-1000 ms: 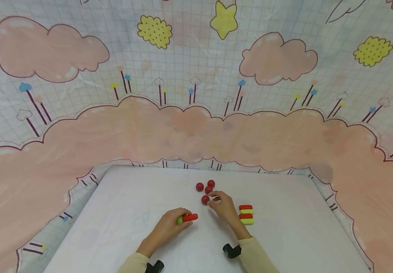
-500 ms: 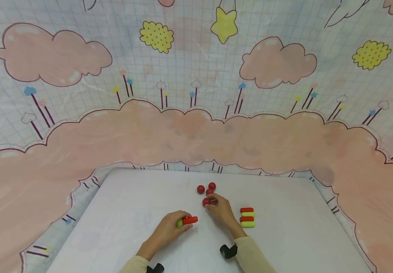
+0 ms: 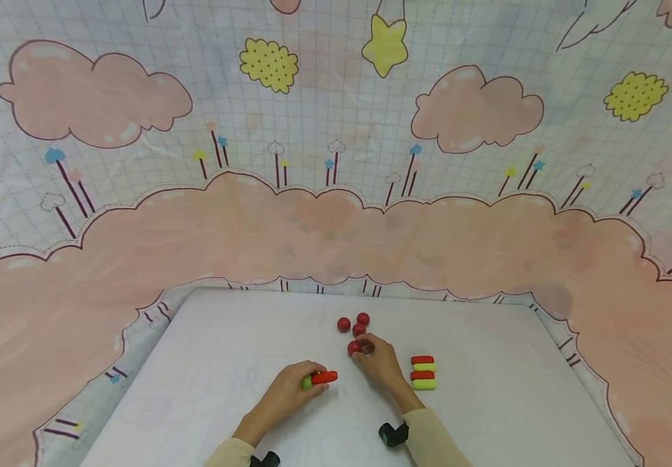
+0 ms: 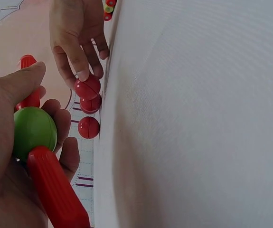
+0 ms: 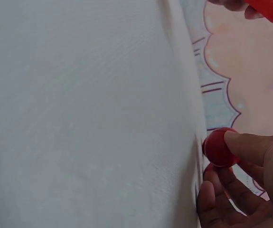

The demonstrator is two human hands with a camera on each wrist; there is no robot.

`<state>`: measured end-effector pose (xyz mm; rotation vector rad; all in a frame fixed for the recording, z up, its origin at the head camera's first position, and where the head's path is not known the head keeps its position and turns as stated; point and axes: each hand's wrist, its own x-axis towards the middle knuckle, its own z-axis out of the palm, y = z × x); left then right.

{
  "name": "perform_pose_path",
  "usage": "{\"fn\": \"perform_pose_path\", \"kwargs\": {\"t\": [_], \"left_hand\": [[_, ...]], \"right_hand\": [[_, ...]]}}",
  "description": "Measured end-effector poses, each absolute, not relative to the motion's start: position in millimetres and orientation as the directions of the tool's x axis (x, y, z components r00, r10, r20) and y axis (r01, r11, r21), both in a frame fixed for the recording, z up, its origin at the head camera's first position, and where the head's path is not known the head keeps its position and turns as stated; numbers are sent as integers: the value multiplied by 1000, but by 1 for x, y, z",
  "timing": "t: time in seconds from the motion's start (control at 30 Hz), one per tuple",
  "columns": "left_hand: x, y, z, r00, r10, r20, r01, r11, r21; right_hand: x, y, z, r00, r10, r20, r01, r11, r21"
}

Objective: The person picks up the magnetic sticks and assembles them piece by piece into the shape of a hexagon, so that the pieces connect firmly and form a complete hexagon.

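Note:
My left hand [image 3: 292,387] holds a green ball [image 4: 34,133] in its curled fingers. Two red rods [image 4: 55,190] stick out from opposite sides of that ball, as the left wrist view shows. Over the white table, my right hand [image 3: 379,363] pinches a red ball [image 5: 221,147] between thumb and fingers. In the head view this is the nearest of the red balls [image 3: 354,348]. Just beyond it sit a few more red balls [image 3: 344,324], close together and loose on the table.
To the right of my right hand, several short red and yellow-green rods [image 3: 423,373] lie side by side in a stack-like row on the white table [image 3: 488,402]. A cloud-patterned cloth [image 3: 312,233] hangs behind the table and drapes around it.
My right thumb and fingers have closed from beside the nearest red ball onto it. The left hand keeps its hold on the green ball. The head view has tilted up slightly.

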<state>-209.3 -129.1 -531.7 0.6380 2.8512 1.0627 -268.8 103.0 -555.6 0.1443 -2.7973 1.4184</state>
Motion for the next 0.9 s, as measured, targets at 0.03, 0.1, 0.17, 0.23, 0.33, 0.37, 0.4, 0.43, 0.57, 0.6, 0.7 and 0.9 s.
{"fn": "perform_pose_path", "kwargs": {"t": [0.03, 0.1, 0.17, 0.23, 0.33, 0.37, 0.4, 0.43, 0.57, 0.6, 0.7, 0.9], "left_hand": [[-209, -129, -532, -916, 386, 108, 362, 681, 637], [-209, -129, -531, -916, 385, 110, 362, 679, 639], [-209, -128, -531, -917, 383, 117, 364, 679, 637], [-209, -128, -531, -916, 383, 120, 368, 681, 634], [-210, -128, -533, -916, 383, 122, 368, 679, 635], [-211, -128, -533, -916, 382, 120, 366, 678, 637], [-211, -127, -533, -917, 381, 119, 365, 677, 639], [-212, -127, -533, -917, 380, 119, 363, 676, 641], [-212, -125, -534, -918, 378, 117, 359, 669, 651], [-213, -125, -534, -918, 379, 116, 358, 667, 654], [-214, -123, -534, -919, 377, 113, 354, 666, 656], [-216, -120, -533, -921, 362, 145, 367, 678, 637]], "right_hand": [[-268, 104, -555, -995, -82, 48, -87, 586, -806], [-265, 106, -554, -995, -86, 54, -94, 579, -810], [-263, 108, -552, -993, -98, 65, -110, 570, -814], [-261, 111, -550, -992, -105, 70, -117, 566, -816], [-257, 115, -545, -992, -102, 78, -122, 561, -819], [-256, 116, -544, -992, -97, 85, -125, 563, -817], [-255, 118, -543, -992, -92, 92, -128, 563, -817], [-254, 119, -541, -991, -89, 99, -132, 564, -815], [-251, 124, -537, -990, -75, 119, -141, 558, -818], [-250, 125, -536, -991, -73, 114, -135, 555, -821], [-249, 126, -532, -992, -69, 110, -130, 544, -829], [-243, 127, -523, -990, -68, 120, -137, 539, -831]]}}
